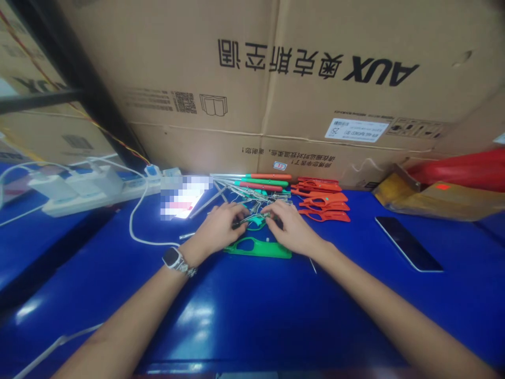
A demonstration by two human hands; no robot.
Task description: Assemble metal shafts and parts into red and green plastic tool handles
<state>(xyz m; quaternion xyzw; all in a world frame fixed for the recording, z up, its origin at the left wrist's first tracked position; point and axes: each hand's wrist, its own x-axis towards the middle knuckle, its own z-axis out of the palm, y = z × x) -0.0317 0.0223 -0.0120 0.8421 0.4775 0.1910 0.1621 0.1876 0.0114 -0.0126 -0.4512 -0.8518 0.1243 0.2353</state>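
Head view: left hand [221,229] and right hand [292,223] face each other, well inside the frame; both forearms run off its bottom.
Left fingers: curled over thin parts, largely hidden; I cannot tell whether they grip.
Right fingers: bent, tips near the left hand's; whether they close on anything is unclear.
Teal piece: between the hands [258,221], partly covered.
Green handle shell: just nearside of both hands [272,250], left end near the left palm.
Lit screen: left of the left hand, blurred out [183,202].
Far limit: printed carton [252,105] beyond the hands, behind coloured-handled rods [268,184].
Near room: blue tabletop [244,310] stretches between the forearms toward its near edge.
Right side: orange handle shells [325,202], then a phone [410,245].
Cardboard box: farther right of the right hand [453,202]; whether the red bag [461,168] lies inside is unclear.
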